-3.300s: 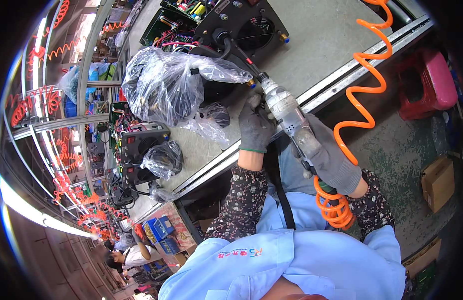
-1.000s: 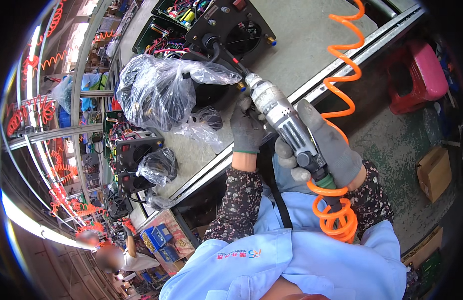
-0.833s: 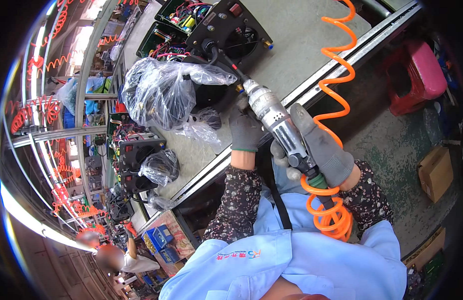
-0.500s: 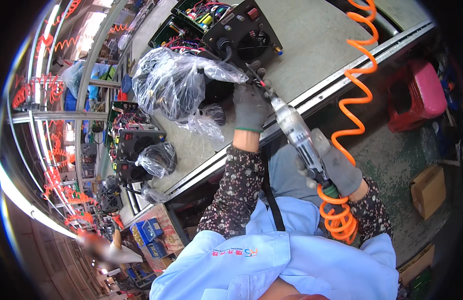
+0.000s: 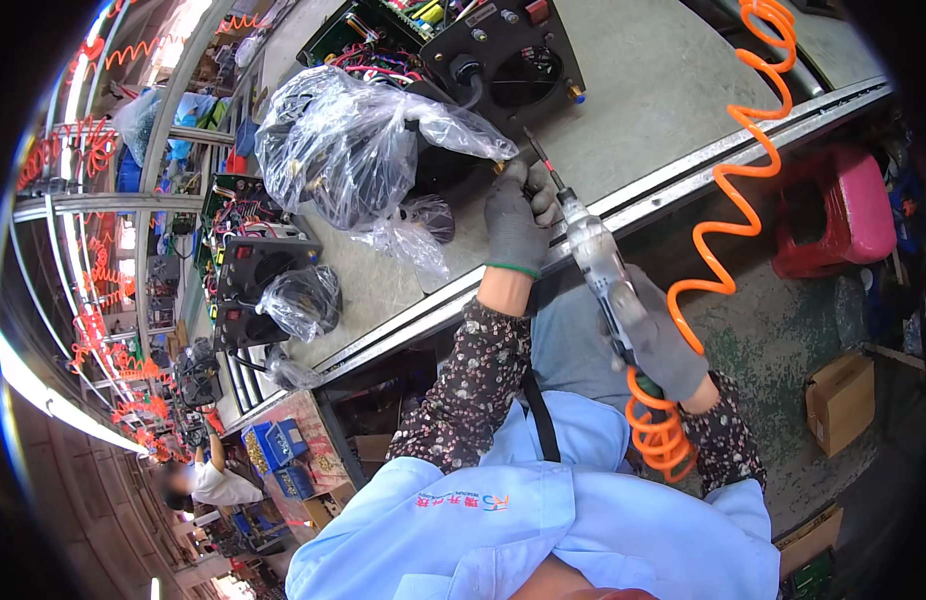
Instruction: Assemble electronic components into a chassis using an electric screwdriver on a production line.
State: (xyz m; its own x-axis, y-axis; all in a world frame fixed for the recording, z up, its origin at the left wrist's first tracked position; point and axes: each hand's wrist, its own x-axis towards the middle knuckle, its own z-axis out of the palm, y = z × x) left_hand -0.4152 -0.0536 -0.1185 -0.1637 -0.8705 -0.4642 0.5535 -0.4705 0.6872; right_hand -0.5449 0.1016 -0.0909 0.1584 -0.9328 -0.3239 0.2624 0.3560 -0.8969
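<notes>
In my right hand, gloved in grey, is a silver air screwdriver with an orange coiled hose at its lower end. Its slim bit, red partway along, points up and left over the bench. My left hand, also in a grey glove, is closed at the bench edge beside the bit. Its fingers are curled together, and what they pinch is hidden. The tip of a clear plastic bag with dark contents touches or nearly touches those fingers. Beyond it stands a black panelled unit with a round opening and exposed wiring.
The orange coiled hose hangs at the right. More wired units and a bagged bundle lie to the left. Blue parts bins stand lower left. A red stool and a cardboard box are on the floor. Another person is farther left.
The screwdriver's bit has come away from the fingers of my left hand, so more of it shows. My left hand has drawn slightly back from the unit, its fingers still curled.
</notes>
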